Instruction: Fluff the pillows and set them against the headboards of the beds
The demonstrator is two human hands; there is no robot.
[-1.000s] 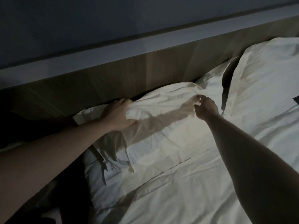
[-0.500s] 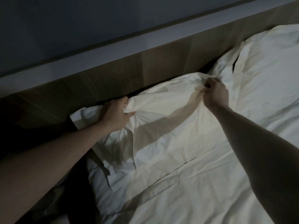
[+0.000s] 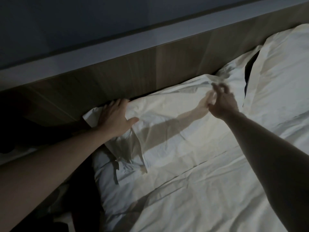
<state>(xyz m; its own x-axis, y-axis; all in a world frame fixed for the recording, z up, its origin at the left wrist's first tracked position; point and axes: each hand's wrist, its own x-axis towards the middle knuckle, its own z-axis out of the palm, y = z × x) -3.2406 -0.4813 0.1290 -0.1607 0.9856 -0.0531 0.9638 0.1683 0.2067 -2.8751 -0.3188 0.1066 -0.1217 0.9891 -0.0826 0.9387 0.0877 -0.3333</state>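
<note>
A white pillow [image 3: 175, 118] lies flat at the head of the bed, its far edge close to the wooden headboard [image 3: 133, 71]. My left hand [image 3: 115, 118] rests flat on the pillow's left end with fingers spread, holding nothing. Over the pillow's right end my right hand [image 3: 222, 101] hovers, blurred, fingers loosened and apart; the cloth is no longer pinched. A second white pillow [image 3: 280, 77] leans at the right, partly out of frame.
A white sheet [image 3: 192, 190] covers the mattress in front of the pillows. A dark gap runs along the bed's left side [image 3: 80, 206]. Above the headboard are a pale ledge [image 3: 150, 39] and a dark wall.
Both hands gripped the pillow's upper edge and lifted it half a second ago. Now the pillow has dropped flat; the left hand lies open on it and the right has let go.
</note>
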